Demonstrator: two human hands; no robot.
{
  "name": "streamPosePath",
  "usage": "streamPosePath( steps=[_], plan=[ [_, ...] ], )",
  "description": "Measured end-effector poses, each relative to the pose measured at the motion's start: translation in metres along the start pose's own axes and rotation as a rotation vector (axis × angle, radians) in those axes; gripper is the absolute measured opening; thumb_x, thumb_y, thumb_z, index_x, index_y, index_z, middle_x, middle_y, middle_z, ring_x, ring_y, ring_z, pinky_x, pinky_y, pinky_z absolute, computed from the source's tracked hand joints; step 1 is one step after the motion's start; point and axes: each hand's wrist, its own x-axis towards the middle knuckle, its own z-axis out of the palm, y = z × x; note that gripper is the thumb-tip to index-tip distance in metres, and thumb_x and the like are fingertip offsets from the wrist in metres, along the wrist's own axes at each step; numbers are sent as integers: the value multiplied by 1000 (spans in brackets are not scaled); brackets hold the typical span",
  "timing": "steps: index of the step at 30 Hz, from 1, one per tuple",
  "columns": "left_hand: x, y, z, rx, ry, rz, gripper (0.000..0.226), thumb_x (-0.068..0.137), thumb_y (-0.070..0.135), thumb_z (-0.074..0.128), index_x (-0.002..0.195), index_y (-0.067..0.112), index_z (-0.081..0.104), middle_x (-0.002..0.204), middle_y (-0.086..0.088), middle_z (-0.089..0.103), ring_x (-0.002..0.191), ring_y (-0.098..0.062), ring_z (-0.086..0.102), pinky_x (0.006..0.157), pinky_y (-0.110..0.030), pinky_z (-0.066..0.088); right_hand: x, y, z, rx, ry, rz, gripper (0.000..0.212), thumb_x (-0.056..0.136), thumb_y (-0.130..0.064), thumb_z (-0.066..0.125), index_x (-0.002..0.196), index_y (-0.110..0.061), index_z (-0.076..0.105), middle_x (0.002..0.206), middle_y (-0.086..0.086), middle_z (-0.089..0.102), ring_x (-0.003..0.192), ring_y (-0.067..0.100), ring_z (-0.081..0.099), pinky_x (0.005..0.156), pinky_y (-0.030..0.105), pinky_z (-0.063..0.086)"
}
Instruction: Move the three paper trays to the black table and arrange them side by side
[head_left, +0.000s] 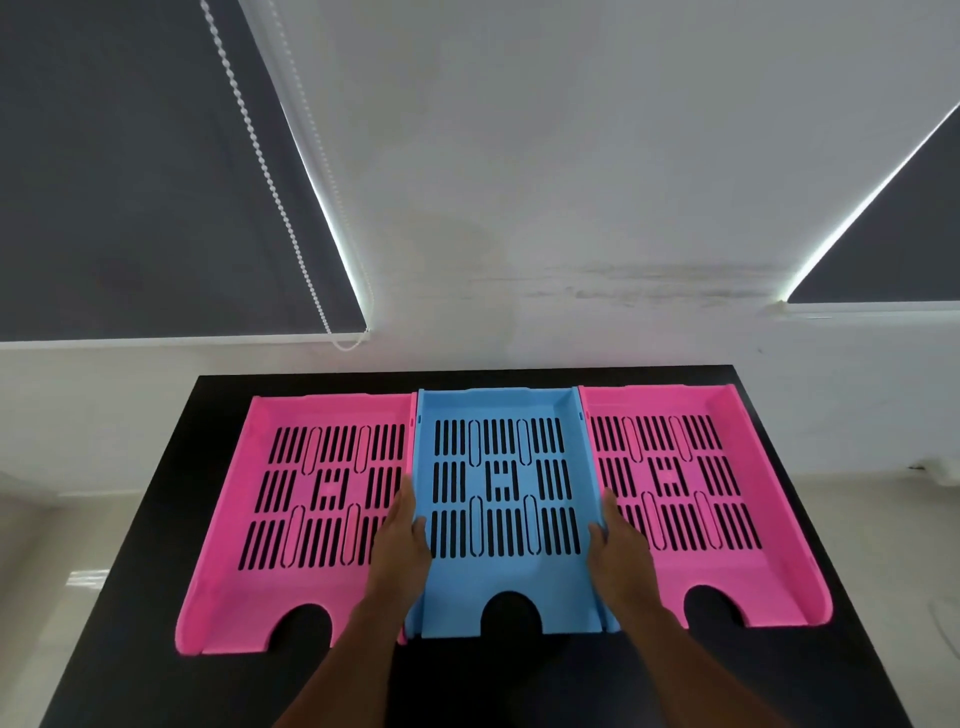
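The task is looking almost finished: all three trays are lying on the black tabletop (171, 519), with the blue tray (501, 566) sitting in the middle, one pink tray (270, 587) touching its left wall and the other pink tray (779, 571) touching its right wall. The left hand (400, 545) and right hand (621, 551) are pressing flat against the blue tray's two side walls, clamping it between them, so only a final squaring and letting go are seeming to remain. Each tray is showing a shallow slotted plastic floor with a half-round notch at its near edge.

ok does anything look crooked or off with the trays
Nothing is damaged or spilled. The left pink tray seems to sit a bit nearer the front edge than the blue tray and right pink tray. Both hands, left and right, grip the blue one's sides.
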Motion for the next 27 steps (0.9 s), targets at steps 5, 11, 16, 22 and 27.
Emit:
streamPosePath(
  steps=[5,11,16,22,27],
  plan=[
    [20,6,1,18,9,-4,69,105,13,41,161,27,3,168,-4,18,149,-34,34,120,-55,33,19,-3,3,-18,5,-11,58,102,-21,46,155,-23,21,65,0,43,48,6,35,38,13,33],
    [28,9,1,17,23,-2,69,105,12,42,161,26,5,168,-5,18,147,-33,37,118,-55,37,25,-9,3,-40,22,-6,58,102,-21,46,155,-21,22,66,-2,43,49,5,37,36,12,33],
    [26,14,0,14,22,-22,69,104,11,45,160,24,7,165,-14,28,147,-40,34,119,-55,33,23,-12,-1,-53,-15,-3,60,102,-22,46,156,-23,19,66,0,44,50,7,39,44,18,38],
    [19,20,-8,51,24,10,67,103,19,49,160,18,14,168,-7,21,154,-28,23,124,-52,24,23,-20,-17,-54,-148,1,45,101,-19,49,144,-16,36,91,7,69,65,8,69,61,27,63],
    [-4,21,-4,144,104,122,63,104,29,46,160,20,18,169,0,17,156,-19,13,126,-46,17,5,-29,-38,-76,49,-1,63,99,-27,54,153,-11,26,142,15,55,118,28,64,102,42,47]
  ],
)
